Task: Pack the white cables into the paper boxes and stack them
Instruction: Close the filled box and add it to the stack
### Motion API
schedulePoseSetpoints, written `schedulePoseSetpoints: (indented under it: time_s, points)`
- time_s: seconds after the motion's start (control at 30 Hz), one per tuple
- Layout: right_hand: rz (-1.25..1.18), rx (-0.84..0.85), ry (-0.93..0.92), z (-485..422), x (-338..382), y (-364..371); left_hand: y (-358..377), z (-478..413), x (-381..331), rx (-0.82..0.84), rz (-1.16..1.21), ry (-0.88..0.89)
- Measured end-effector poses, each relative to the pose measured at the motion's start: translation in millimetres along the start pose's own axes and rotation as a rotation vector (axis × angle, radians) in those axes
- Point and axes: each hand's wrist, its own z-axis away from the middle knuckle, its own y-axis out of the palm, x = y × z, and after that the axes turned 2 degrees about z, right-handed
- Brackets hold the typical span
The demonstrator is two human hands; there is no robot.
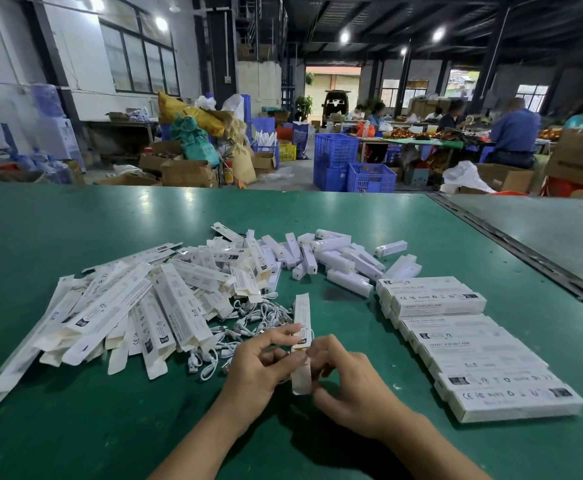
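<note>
Head view has me holding one paper box (302, 323) on end over the green counter (75, 427), just in front of the loose white cables (248, 327). My left hand (266, 362) pinches the box's lower side, its fingers (283, 332) curled onto the printed face. My right hand (345, 379) has its fingers (323, 349) curled round the bottom flap (300, 381), which hangs open. Whether a cable is already inside I cannot tell.

The weak point, as I judge it, is that flap. If I tuck it crooked it may crease or spring back, and a cable could slide out of the low end when I lay the box down. Squeezing too hard with the left hand would flatten the thin card.

The packed boxes (473, 344) lie as a row on my right, and a careless drop there could push the row askew. My left wrist passes near the cables and the heap of flat boxes (127, 306), so a wide sweep would scatter them.
</note>
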Motion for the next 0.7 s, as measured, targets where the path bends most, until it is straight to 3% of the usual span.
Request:
schedulePoseSetpoints:
  time_s: [0.13, 0.27, 0.7]
  points:
    - [0.134, -0.002, -0.001, 0.7, -4.1, -0.3, -0.8, -0.5, -0.4, -0.035, 0.016, -0.017]
    - [0.245, -0.196, -0.1, -2.0, 0.5, 1.8, 1.4, 1.4, -5.1, -0.03, 0.001, -0.033]
    - [0.172, -0.375, -0.166, -5.1, -2.4, 6.2, -1.1, 2.4, -4.3, 0.05, 0.011, 0.0]
